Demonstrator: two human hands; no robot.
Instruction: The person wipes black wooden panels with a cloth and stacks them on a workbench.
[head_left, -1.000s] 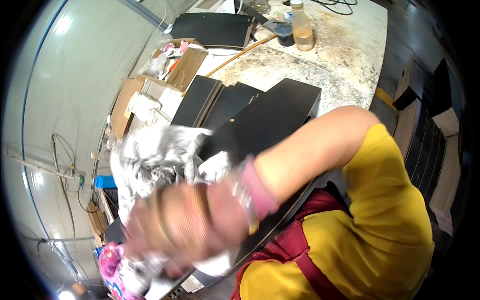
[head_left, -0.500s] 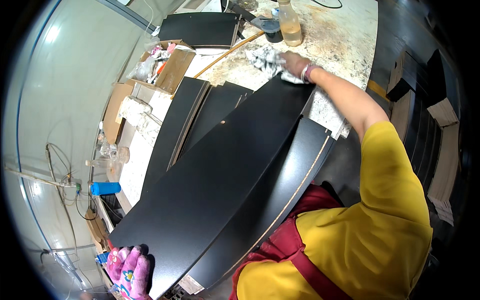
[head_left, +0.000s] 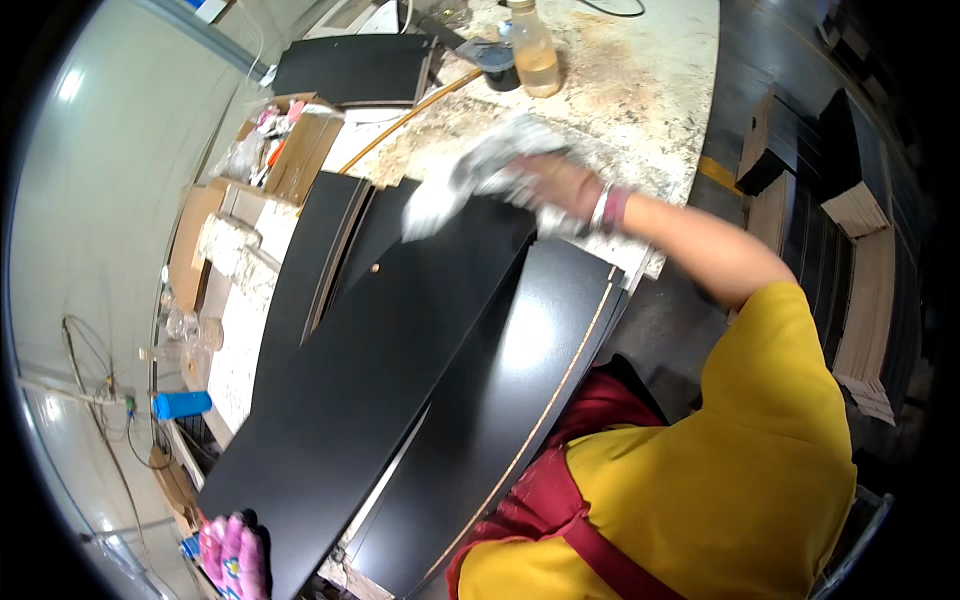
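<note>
My right hand (head_left: 560, 185) grips a crumpled grey-white rag (head_left: 470, 180) and presses it on the far end of a long black panel (head_left: 370, 370). That panel lies slanted on top of other black panels (head_left: 510, 400) on the workbench. My left hand (head_left: 232, 555), in a pink patterned glove, holds the near end of the top panel at the lower left. A pink band sits on my right wrist.
A stained workbench (head_left: 620, 90) carries a bottle of amber liquid (head_left: 532, 50), a dark tin, a black board (head_left: 350, 68) and cardboard boxes (head_left: 300, 150). Stacks of black panels (head_left: 850, 200) stand on the floor at right. A blue object (head_left: 180, 404) and cables lie left.
My right hand with the rag went from close under the camera out to the panel's far end, then slid back a little toward the left. The gloved left hand stayed at the near end.
</note>
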